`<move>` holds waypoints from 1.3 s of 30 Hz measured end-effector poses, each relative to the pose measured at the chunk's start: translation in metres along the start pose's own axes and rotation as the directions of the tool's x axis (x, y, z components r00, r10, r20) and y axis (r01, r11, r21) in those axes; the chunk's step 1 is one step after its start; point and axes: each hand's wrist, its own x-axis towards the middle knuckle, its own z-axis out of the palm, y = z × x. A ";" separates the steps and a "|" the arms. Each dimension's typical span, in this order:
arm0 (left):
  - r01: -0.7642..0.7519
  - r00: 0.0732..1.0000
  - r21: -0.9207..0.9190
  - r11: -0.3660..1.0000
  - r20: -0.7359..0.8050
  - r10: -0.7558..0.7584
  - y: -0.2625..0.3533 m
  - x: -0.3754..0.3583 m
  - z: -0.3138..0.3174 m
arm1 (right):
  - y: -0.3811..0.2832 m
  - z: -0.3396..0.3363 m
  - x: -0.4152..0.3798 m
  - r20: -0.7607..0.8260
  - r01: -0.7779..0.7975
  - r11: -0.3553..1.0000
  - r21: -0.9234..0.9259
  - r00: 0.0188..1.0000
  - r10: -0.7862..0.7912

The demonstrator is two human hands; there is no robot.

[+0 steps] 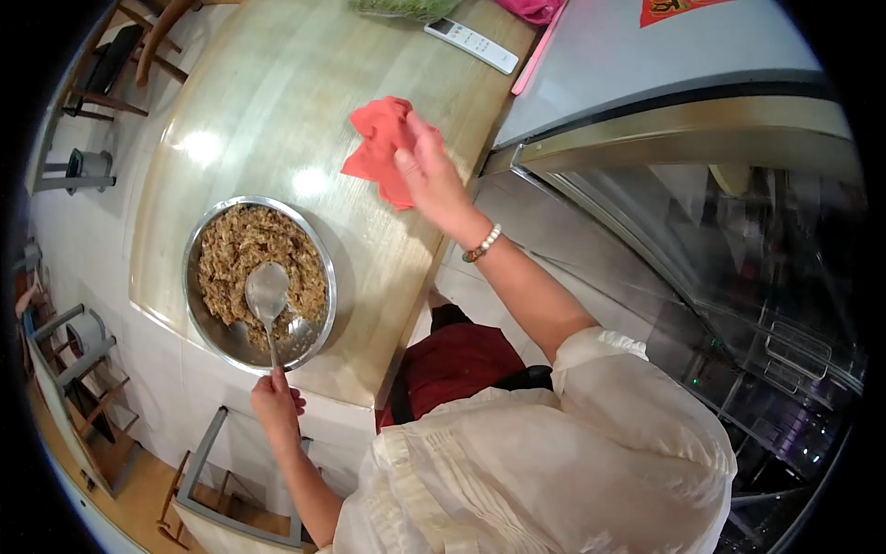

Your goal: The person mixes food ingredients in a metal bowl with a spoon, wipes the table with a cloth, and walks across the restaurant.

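My left hand (277,406) is closed around the handle of a metal spoon (268,291). The spoon's broad bowl rests on a brown, crumbly food mixture (249,235) inside a round steel bowl (329,277). This bowl stands near the table's front left edge. Farther up, my right hand (432,175) grips a crumpled red cloth (374,138) against the tabletop. The thumb shows on top, while some fingers are partly hidden. A beaded bracelet (482,245) circles the right wrist.
A white remote control (472,45) and a bag of something green (406,7) lie at the table's (268,92) far end. On the right stands a glass-doored cabinet (683,212). Chairs (111,69) and stools (83,351) are on the left.
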 end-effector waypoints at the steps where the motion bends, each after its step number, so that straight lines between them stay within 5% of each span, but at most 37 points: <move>1: -0.192 0.967 0.300 0.934 -0.106 0.233 -0.003 0.001 -0.004 | 0.009 0.001 -0.006 0.126 0.052 0.980 -0.194 0.992 -0.028; 2: -0.315 0.873 0.585 0.747 -0.130 0.470 -0.004 -0.001 -0.007 | 0.018 0.001 -0.015 0.139 0.051 0.980 -0.195 0.990 -0.024; 3: -0.100 0.952 0.665 0.740 -0.151 0.265 0.031 -0.021 -0.011 | 0.027 0.000 -0.023 0.152 0.061 0.941 -0.332 0.988 -0.010; 4: -0.095 0.955 0.661 0.745 -0.150 0.255 0.044 -0.027 -0.008 | 0.033 -0.001 -0.026 0.162 0.074 0.883 -0.464 0.987 0.002; 6: -0.434 0.803 0.220 0.874 -0.346 0.486 0.062 -0.037 0.000 | 0.044 -0.008 -0.031 0.177 0.085 0.888 -0.453 0.984 -0.004; 8: -0.647 0.755 -0.075 0.759 -0.204 0.623 0.102 -0.041 0.033 | 0.055 -0.007 -0.032 0.194 0.099 0.892 -0.442 0.981 -0.013; 10: -0.659 0.711 -0.305 0.687 0.043 0.702 0.145 -0.034 0.081 | 0.065 0.000 -0.033 0.137 0.125 0.834 -0.537 0.989 -0.060; 13: -0.740 0.531 -0.468 0.483 0.035 0.847 0.203 -0.008 0.171 | 0.064 0.009 -0.035 0.136 0.129 0.714 -0.688 0.990 -0.047; 17: -0.780 0.473 -0.418 0.466 0.094 0.876 0.267 0.023 0.272 | 0.074 0.017 -0.034 0.093 0.061 0.783 -0.619 0.996 -0.005; 22: -0.656 0.557 -0.544 0.523 0.119 0.822 0.271 0.036 0.329 | 0.084 0.017 -0.031 0.071 0.196 0.805 -0.560 0.979 -0.190; 34: -0.835 0.373 -0.433 0.340 0.011 0.928 0.272 0.040 0.335 | 0.079 0.012 -0.030 0.086 0.178 0.804 -0.568 0.984 -0.157; 37: -0.858 0.385 -0.344 0.381 0.058 0.921 0.270 0.035 0.328 | 0.079 0.014 -0.032 0.086 0.164 0.816 -0.554 0.986 -0.139; 39: -0.778 0.522 -0.380 0.500 0.050 0.851 0.266 0.026 0.313 | 0.077 0.017 -0.030 0.056 0.141 0.845 -0.516 0.990 -0.131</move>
